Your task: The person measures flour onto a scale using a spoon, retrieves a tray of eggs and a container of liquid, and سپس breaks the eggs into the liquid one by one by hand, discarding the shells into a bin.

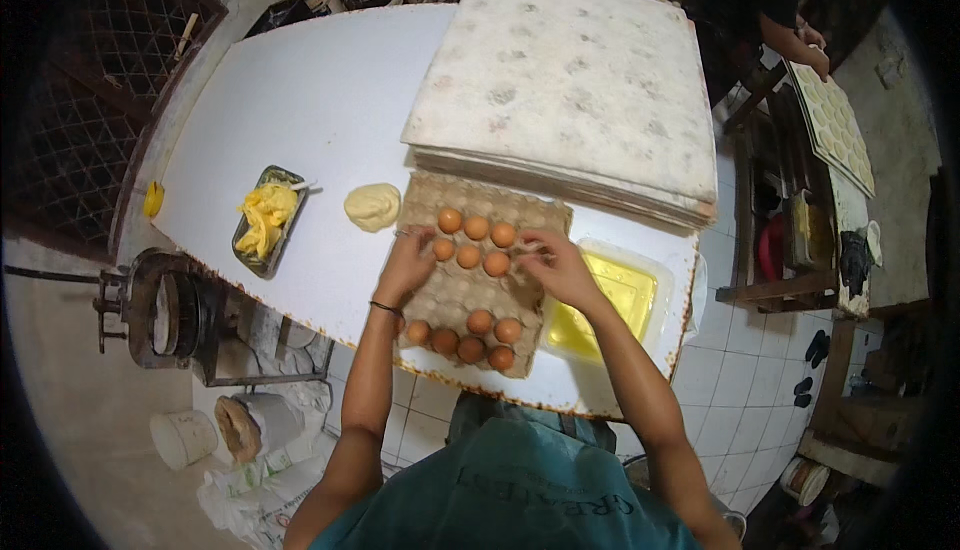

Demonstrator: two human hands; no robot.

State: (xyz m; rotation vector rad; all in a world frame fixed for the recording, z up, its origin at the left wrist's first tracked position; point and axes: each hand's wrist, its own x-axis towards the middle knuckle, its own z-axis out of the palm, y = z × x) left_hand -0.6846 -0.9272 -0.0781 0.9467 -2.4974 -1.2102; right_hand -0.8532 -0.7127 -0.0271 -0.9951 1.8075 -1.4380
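Note:
A brown moulded-pulp egg tray point(455, 292) lies before me near the table's front edge. Two short rows of brown eggs point(476, 228) sit in its far half, and several more eggs point(471, 349) rest in its near end. My left hand point(408, 262) is at the left end of the second far row, its fingers apart beside an egg point(442, 249). On the other side, my right hand point(552, 265) has its fingers parted next to the row's right-end egg point(497, 264). Neither hand visibly lifts an egg.
Stacked whitish boards point(565, 90) stand behind the tray. A clear tub of yellow liquid point(605, 305) is at its right. To the left are a dough lump point(372, 207) and a dark tray of yellow spread point(268, 222). A person point(790, 35) works over a dough-covered board point(835, 120).

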